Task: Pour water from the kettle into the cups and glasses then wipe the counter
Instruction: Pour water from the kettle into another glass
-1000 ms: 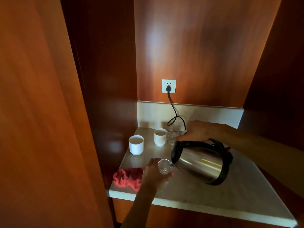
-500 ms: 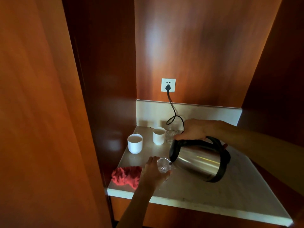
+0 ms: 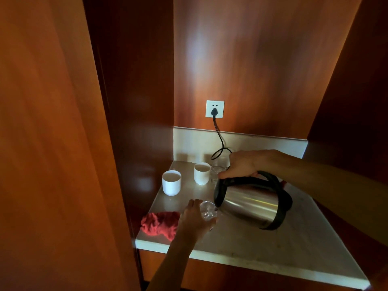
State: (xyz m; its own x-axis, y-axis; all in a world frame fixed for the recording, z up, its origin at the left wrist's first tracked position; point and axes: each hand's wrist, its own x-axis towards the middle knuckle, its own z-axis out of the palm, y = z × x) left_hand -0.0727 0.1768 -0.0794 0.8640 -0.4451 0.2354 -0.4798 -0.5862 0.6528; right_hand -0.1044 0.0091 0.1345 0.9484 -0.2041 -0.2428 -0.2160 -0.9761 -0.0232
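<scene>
Pour: my right hand [image 3: 241,164], fingers wrapped on the handle, keeps the steel black-trimmed kettle [image 3: 252,203] tipped, unchanged.
Glass: small clear glass [image 3: 207,210] at the kettle's spout, my left hand [image 3: 194,220] fingers curled round it; fill unclear.

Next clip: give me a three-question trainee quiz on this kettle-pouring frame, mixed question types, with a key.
1. True or false: the kettle is tilted with its spout toward the glass held by the left hand.
2. Which hand grips the kettle handle? A) left hand B) right hand
3. Fill in: the red cloth lies at the counter's front-____ corner.

Key: 1 true; 2 B; 3 left.
</scene>
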